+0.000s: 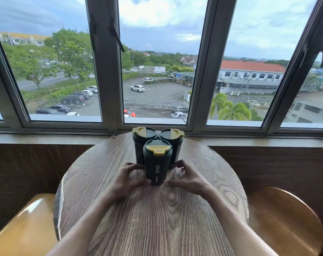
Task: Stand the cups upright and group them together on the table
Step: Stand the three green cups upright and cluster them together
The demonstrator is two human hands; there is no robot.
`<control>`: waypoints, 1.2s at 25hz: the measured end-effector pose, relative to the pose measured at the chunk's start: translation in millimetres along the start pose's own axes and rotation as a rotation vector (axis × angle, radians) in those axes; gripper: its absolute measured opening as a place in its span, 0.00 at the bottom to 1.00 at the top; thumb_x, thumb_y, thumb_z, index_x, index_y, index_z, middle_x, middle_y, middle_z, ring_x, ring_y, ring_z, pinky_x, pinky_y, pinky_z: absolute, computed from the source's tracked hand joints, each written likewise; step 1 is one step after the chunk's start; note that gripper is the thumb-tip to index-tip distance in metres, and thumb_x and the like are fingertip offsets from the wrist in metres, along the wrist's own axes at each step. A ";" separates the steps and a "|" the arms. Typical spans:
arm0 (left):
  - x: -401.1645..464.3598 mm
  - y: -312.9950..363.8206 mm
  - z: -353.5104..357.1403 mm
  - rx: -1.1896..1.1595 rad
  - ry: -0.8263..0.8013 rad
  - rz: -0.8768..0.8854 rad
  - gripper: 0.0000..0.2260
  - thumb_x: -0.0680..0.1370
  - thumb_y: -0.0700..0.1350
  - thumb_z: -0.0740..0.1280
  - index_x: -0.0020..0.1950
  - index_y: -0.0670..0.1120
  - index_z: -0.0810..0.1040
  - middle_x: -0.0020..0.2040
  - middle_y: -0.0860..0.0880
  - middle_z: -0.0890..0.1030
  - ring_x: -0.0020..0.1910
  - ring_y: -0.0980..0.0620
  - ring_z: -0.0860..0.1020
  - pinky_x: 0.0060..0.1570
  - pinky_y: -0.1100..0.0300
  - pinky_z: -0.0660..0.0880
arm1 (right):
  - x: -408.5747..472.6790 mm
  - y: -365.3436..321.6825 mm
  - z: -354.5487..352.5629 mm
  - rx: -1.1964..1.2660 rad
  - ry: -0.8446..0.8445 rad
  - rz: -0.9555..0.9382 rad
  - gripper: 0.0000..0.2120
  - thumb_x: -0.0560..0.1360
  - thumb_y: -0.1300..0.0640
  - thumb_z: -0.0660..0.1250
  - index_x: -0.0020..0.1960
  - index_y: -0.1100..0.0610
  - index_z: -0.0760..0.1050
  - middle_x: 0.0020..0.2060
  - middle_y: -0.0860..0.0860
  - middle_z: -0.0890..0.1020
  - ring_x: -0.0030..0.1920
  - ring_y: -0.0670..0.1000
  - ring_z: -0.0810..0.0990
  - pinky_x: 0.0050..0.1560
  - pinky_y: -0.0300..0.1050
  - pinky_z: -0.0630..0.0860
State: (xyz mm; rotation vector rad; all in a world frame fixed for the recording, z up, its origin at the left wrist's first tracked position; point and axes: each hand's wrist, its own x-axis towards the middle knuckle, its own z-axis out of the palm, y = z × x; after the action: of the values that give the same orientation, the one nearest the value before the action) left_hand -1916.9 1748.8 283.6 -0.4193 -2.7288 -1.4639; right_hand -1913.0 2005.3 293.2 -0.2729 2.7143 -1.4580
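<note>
Three dark cups with yellow-and-black lids stand upright in a tight cluster at the far side of the round wooden table point(120, 209). The back left cup point(141, 143) and back right cup point(172, 143) sit side by side. The front cup point(157, 163), marked OKK, stands against them. My left hand point(127, 179) curls round the front cup's lower left side, thumb at its base. My right hand point(186, 177) curls round its lower right side, thumb by the base.
The table meets a window sill point(249, 141) under large windows. A wooden chair seat point(22, 228) shows at the lower left and another chair seat point(286, 218) at the lower right. Bare tabletop lies between my forearms.
</note>
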 end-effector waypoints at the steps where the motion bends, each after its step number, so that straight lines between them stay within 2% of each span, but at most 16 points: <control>1: -1.1 2.7 2.5 -0.009 0.030 0.003 0.24 0.64 0.54 0.78 0.58 0.52 0.80 0.58 0.53 0.74 0.58 0.57 0.71 0.60 0.61 0.67 | -1.5 -6.1 1.7 -0.010 0.003 -0.039 0.30 0.61 0.46 0.82 0.59 0.50 0.75 0.56 0.47 0.77 0.54 0.42 0.76 0.49 0.31 0.72; 3: -1.7 5.3 4.5 -0.020 0.055 0.008 0.23 0.67 0.49 0.77 0.60 0.48 0.80 0.56 0.53 0.76 0.57 0.56 0.73 0.60 0.60 0.69 | -4.0 -16.6 5.6 0.023 -0.022 -0.062 0.25 0.65 0.48 0.81 0.59 0.51 0.76 0.50 0.43 0.80 0.49 0.42 0.79 0.49 0.33 0.75; 7: -1.7 2.9 3.0 -0.027 0.027 0.021 0.20 0.69 0.51 0.75 0.60 0.51 0.80 0.60 0.55 0.80 0.62 0.58 0.75 0.65 0.55 0.69 | -5.1 -26.3 13.7 0.027 0.040 -0.070 0.23 0.68 0.50 0.78 0.60 0.51 0.76 0.47 0.44 0.83 0.47 0.43 0.82 0.50 0.42 0.80; 9: -3.0 3.6 3.8 -0.038 0.010 0.021 0.20 0.69 0.51 0.75 0.60 0.52 0.80 0.60 0.56 0.81 0.62 0.60 0.75 0.65 0.56 0.69 | -6.5 -26.1 15.5 0.043 0.066 -0.067 0.22 0.69 0.51 0.78 0.60 0.52 0.77 0.47 0.45 0.84 0.46 0.43 0.83 0.49 0.42 0.81; 12: -4.2 5.3 4.4 -0.056 0.010 0.025 0.19 0.71 0.48 0.75 0.61 0.50 0.80 0.58 0.55 0.81 0.59 0.65 0.75 0.61 0.63 0.69 | -7.4 -25.0 17.5 0.053 0.080 -0.068 0.22 0.69 0.52 0.79 0.60 0.52 0.77 0.46 0.45 0.84 0.46 0.43 0.83 0.50 0.44 0.81; 14: -4.8 5.9 4.6 -0.054 0.010 0.026 0.20 0.71 0.49 0.74 0.62 0.50 0.80 0.58 0.56 0.82 0.58 0.66 0.76 0.62 0.63 0.69 | -7.7 -25.3 17.5 0.058 0.074 -0.061 0.23 0.69 0.51 0.78 0.60 0.52 0.77 0.47 0.45 0.84 0.47 0.44 0.83 0.51 0.45 0.82; 19: -7.9 3.6 5.7 -0.101 0.009 0.015 0.21 0.72 0.46 0.74 0.65 0.48 0.77 0.61 0.54 0.79 0.63 0.58 0.74 0.65 0.58 0.68 | -10.1 -20.2 17.7 0.023 0.077 -0.027 0.27 0.68 0.46 0.78 0.64 0.49 0.74 0.47 0.47 0.84 0.50 0.46 0.84 0.53 0.48 0.82; 22: -12.7 3.5 5.5 -0.105 0.009 0.011 0.22 0.73 0.44 0.73 0.66 0.48 0.75 0.59 0.56 0.77 0.63 0.57 0.73 0.65 0.60 0.68 | -20.0 -19.6 17.1 -0.025 0.088 0.007 0.29 0.68 0.43 0.76 0.66 0.49 0.73 0.49 0.46 0.83 0.51 0.44 0.82 0.49 0.38 0.80; 24: -17.3 4.9 2.9 -0.106 0.014 -0.002 0.22 0.73 0.44 0.72 0.67 0.47 0.74 0.59 0.55 0.75 0.63 0.55 0.72 0.64 0.61 0.69 | -26.0 -22.1 17.4 -0.047 0.101 0.026 0.28 0.70 0.43 0.75 0.67 0.50 0.73 0.51 0.46 0.83 0.52 0.44 0.81 0.46 0.33 0.76; 26: -24.0 5.7 -3.3 -0.099 0.031 0.012 0.22 0.73 0.46 0.72 0.66 0.46 0.75 0.61 0.52 0.74 0.64 0.52 0.73 0.66 0.57 0.71 | -33.0 -28.2 21.0 -0.055 0.116 0.052 0.28 0.72 0.43 0.73 0.68 0.50 0.72 0.53 0.49 0.83 0.53 0.46 0.82 0.49 0.35 0.77; 27: -27.3 6.8 -7.1 -0.096 0.039 0.016 0.23 0.72 0.49 0.73 0.66 0.47 0.75 0.61 0.52 0.75 0.63 0.52 0.73 0.65 0.56 0.72 | -36.1 -32.4 22.5 -0.056 0.137 0.068 0.27 0.72 0.42 0.72 0.67 0.51 0.72 0.53 0.50 0.84 0.53 0.48 0.82 0.51 0.40 0.79; 30: -48.3 9.5 -13.7 -0.104 0.069 -0.014 0.24 0.72 0.54 0.71 0.65 0.47 0.75 0.60 0.50 0.77 0.60 0.51 0.77 0.59 0.57 0.75 | -54.0 -46.6 29.8 -0.081 0.228 0.070 0.16 0.75 0.45 0.70 0.58 0.54 0.76 0.48 0.50 0.84 0.50 0.52 0.83 0.52 0.48 0.80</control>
State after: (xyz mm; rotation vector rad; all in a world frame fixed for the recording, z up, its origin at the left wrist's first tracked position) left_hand -1869.6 1731.7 292.3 -0.3457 -2.6168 -1.5970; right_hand -1850.0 1965.2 313.2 -0.0148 2.9303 -1.4451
